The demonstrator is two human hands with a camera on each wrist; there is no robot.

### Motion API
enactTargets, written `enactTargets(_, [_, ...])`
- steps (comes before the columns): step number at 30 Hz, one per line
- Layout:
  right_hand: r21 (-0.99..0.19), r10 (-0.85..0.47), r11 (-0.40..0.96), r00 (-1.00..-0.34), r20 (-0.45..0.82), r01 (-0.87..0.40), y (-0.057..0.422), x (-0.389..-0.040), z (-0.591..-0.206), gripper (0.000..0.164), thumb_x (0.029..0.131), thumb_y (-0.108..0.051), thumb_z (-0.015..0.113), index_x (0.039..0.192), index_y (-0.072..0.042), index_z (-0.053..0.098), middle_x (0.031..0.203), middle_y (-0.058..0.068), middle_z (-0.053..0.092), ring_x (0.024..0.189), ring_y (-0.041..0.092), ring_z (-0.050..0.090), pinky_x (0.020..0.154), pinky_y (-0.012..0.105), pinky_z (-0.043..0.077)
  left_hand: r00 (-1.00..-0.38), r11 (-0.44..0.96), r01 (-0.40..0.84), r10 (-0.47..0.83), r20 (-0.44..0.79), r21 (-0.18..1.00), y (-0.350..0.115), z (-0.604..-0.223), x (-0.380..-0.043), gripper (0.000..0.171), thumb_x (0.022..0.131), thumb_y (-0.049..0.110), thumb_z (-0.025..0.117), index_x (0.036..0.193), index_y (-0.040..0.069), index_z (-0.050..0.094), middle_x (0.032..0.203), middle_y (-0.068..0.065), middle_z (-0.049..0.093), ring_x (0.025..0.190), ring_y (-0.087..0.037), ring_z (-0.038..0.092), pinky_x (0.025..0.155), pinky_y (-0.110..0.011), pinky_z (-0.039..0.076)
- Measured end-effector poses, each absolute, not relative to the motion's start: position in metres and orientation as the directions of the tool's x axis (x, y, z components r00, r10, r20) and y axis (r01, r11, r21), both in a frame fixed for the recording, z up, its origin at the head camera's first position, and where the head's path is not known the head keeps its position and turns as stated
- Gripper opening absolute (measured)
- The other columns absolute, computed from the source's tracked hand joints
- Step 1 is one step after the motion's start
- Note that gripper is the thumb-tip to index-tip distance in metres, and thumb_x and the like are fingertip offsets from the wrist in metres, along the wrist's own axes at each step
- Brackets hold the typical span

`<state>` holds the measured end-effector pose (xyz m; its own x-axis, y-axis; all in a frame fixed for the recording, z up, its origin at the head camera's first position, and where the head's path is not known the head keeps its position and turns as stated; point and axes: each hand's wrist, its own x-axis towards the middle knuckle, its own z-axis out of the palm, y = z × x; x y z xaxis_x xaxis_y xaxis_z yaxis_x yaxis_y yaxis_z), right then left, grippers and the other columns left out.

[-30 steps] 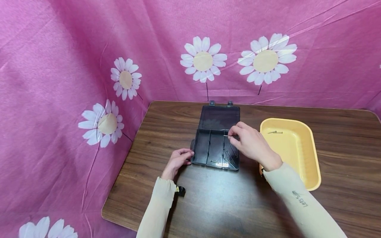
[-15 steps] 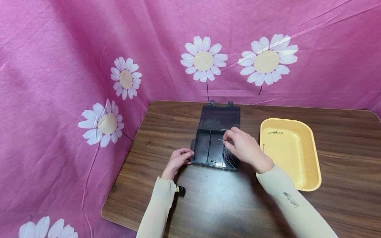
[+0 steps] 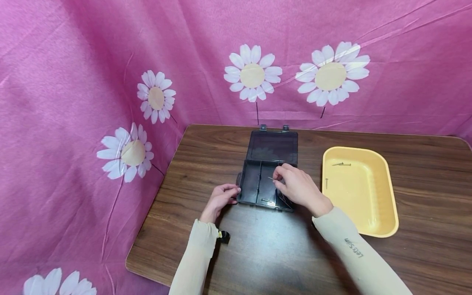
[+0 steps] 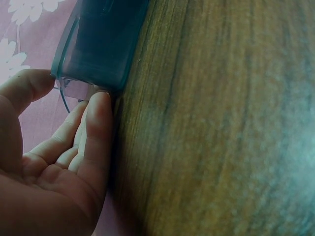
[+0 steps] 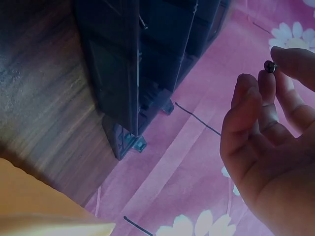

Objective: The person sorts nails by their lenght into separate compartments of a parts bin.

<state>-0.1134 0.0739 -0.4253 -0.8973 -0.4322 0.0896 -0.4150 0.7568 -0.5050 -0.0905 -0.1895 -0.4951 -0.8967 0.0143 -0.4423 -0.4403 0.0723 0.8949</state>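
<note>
A dark see-through compartment box (image 3: 251, 177) lies on the table, its lid (image 3: 272, 145) folded back. My left hand (image 3: 219, 200) holds the box's near left side, thumb (image 4: 37, 83) at the upper rim and fingers against the lower edge. Over the middle compartment, my right hand (image 3: 299, 187) pinches a screw (image 5: 269, 66) between thumb and fingertips; its cross-slotted head shows in the right wrist view. One screw (image 3: 266, 200) lies in the near part of the middle compartment. Several more lie in the right compartment, partly hidden by the right hand.
A yellow tray (image 3: 359, 196) stands to the right of the box with a few screws in it, two at its far end (image 3: 341, 164) and one by its left wall (image 3: 326, 183). Pink daisy-print cloth (image 3: 206, 73) hangs behind and left of the wooden table (image 3: 206, 151).
My right hand has moved left and slightly nearer with the screw, from over the right compartment to over the middle one. The left hand and the box have stayed put.
</note>
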Motion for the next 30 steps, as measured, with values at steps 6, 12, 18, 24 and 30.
enactTargets(6, [-0.506,-0.432,0.76,-0.899,0.074,-0.407,0.072,-0.112,-0.43,0.004,0.086,-0.019,0.063,0.09,-0.019,0.064,0.089,-0.005,0.06,0.076,0.015,0.058,0.064,0.037,0.05,-0.892,0.082,-0.446,0.034,-0.45,0.891,-0.192,-0.496,-0.091,0.031,0.089,0.005,0.064,0.115,-0.011,0.061,0.109,-0.02,0.068,0.078,-0.009,0.062,0.068,-0.025,0.058])
enactTargets(12, [-0.509,-0.43,0.768,-0.902,0.042,-0.389,0.07,-0.111,-0.434,0.005,0.087,-0.02,0.062,0.091,-0.017,0.064,0.09,-0.005,0.06,0.076,0.015,0.057,0.063,0.037,0.049,-0.894,0.075,-0.445,0.007,-0.447,0.892,-0.193,-0.51,-0.094,0.032,0.089,0.008,0.066,0.116,-0.009,0.062,0.109,-0.018,0.069,0.077,-0.008,0.061,0.065,-0.022,0.057])
enactTargets(18, [-0.512,-0.429,0.769,-0.903,0.033,-0.384,0.068,-0.111,-0.439,0.006,0.085,-0.021,0.064,0.089,-0.017,0.063,0.09,-0.004,0.059,0.076,0.015,0.056,0.063,0.035,0.049,-0.895,0.068,-0.446,-0.014,-0.446,0.892,-0.192,-0.511,-0.094,0.029,0.087,0.008,0.067,0.112,-0.006,0.064,0.102,-0.009,0.07,0.077,-0.007,0.061,0.063,-0.02,0.056])
enactTargets(24, [-0.504,-0.438,0.77,-0.899,0.028,-0.391,0.065,-0.114,-0.443,0.005,0.083,-0.022,0.065,0.085,-0.019,0.061,0.087,-0.005,0.057,0.074,0.015,0.055,0.062,0.034,0.047,-0.895,0.06,-0.447,-0.016,-0.447,0.893,-0.193,-0.511,-0.094,0.028,0.087,0.007,0.066,0.111,-0.006,0.065,0.097,-0.004,0.07,0.076,-0.007,0.062,0.062,-0.02,0.056])
enactTargets(30, [-0.492,-0.442,0.781,-0.897,-0.001,-0.385,0.062,-0.115,-0.445,0.006,0.082,-0.02,0.065,0.082,-0.019,0.059,0.084,-0.003,0.056,0.073,0.017,0.054,0.06,0.033,0.046,-0.894,0.066,-0.447,-0.011,-0.448,0.892,-0.193,-0.512,-0.094,0.029,0.087,0.008,0.066,0.112,-0.006,0.064,0.096,-0.005,0.071,0.075,-0.007,0.062,0.062,-0.021,0.056])
